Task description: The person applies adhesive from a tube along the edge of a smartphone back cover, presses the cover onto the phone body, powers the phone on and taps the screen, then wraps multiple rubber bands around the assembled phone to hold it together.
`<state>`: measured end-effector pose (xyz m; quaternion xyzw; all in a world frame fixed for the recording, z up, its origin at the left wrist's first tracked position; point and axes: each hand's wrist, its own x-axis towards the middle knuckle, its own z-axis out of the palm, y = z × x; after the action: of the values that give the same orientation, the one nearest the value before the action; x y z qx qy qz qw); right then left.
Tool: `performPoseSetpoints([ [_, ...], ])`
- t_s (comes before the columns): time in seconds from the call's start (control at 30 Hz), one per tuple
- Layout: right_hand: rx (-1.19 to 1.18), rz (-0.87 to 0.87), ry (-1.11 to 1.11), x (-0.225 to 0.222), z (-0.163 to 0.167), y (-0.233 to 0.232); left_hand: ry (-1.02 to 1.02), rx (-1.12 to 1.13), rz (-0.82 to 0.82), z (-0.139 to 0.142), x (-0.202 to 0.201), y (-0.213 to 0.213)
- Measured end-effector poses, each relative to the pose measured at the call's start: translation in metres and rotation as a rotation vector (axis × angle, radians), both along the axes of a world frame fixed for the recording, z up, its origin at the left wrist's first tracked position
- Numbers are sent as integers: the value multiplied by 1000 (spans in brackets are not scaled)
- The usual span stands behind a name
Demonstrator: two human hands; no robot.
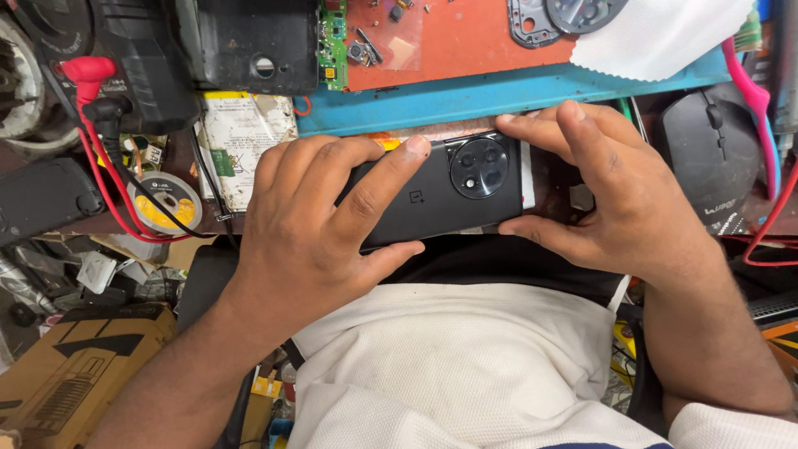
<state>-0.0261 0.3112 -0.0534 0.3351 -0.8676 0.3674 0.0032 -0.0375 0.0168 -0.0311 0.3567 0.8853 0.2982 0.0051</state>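
**A:** Your left hand (312, 220) lies across the black phone (440, 195), fingers curled over its top edge and the thumb under the near edge, so it is closed around the body. Why so flat a hold?

**B:** You have the phone back-up, camera ring toward your right, just off the edge of the blue mat (465, 96) and above your lap. Spreading the palm over it looks like a way to press the back cover evenly while keeping the phone from sliding.

**A:** And your right hand (619, 195)?

**B:** It brackets the camera end: the index finger runs along the far edge, the thumb along the near one, the rest of the fingers half open and lifted. It pinches the corner rather than wrapping it, which leaves the lens cluster bare. How hard it presses, I can't tell from this angle.

**A:** What lies around you?

**B:** A roll of solder wire (166, 202) and red leads (100, 158) to your left, a black mouse (713, 158) to your right, and a white cloth (657, 33) over the orange pad (465, 37) beyond the phone.
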Motion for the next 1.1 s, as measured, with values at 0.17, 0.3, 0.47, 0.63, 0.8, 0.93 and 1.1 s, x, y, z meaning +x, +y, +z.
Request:
performPoseSetpoints([
  [0.17,3,-10,10,0,1,-1,-16,5,3,-1,-2,-1],
  [0.3,7,-23,2,-2,0,-1,-23,25,0,-2,-3,-1],
  [0.47,-13,-7,-11,-3,0,2,-3,61,-9,-5,-2,3],
  [0.63,27,-37,-28,1,4,5,-25,64,-27,-8,2,6],
  [0.8,37,-46,-11,3,4,4,-12,52,-26,-13,4,6],
  [0.93,29,-45,-14,2,4,5,-17,31,-34,-16,5,4],
  [1.1,30,-53,-23,2,2,6,-11,36,-45,-16,2,3],
])
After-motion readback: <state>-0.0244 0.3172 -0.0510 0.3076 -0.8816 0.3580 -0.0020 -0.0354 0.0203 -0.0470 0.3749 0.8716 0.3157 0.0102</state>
